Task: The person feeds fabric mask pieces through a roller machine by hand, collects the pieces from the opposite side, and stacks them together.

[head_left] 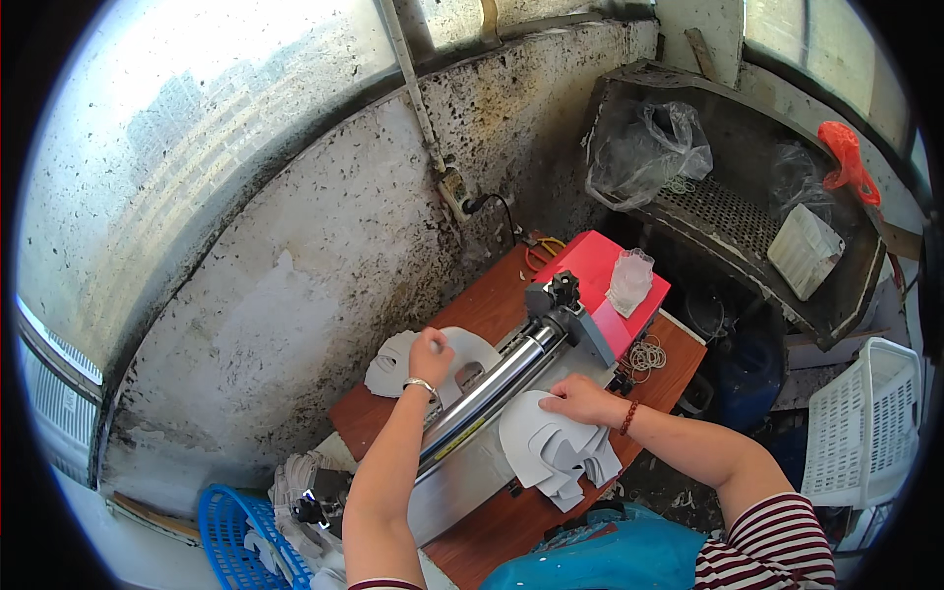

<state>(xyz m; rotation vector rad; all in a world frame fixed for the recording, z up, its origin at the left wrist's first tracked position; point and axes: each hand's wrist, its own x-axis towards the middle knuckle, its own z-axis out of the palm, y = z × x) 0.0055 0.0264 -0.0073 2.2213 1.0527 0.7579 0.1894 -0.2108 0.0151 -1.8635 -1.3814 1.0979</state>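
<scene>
R grip (582, 400) pinches wht cutouts (536, 438), L grip (429, 356) unclear, yellow label (473, 430) nr roller (497, 371)

No readable text or signs.

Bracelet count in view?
2: a silver-coloured bracelet just behind the left hand, and a reddish-brown beaded bracelet just behind the right hand.

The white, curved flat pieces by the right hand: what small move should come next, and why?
Probably ease one of the white, curved flat pieces toward the shiny silver metal roller: the bare right hand touches them on the roller's near side, while the bare left hand is at similar white cut pieces on its far side.
</scene>
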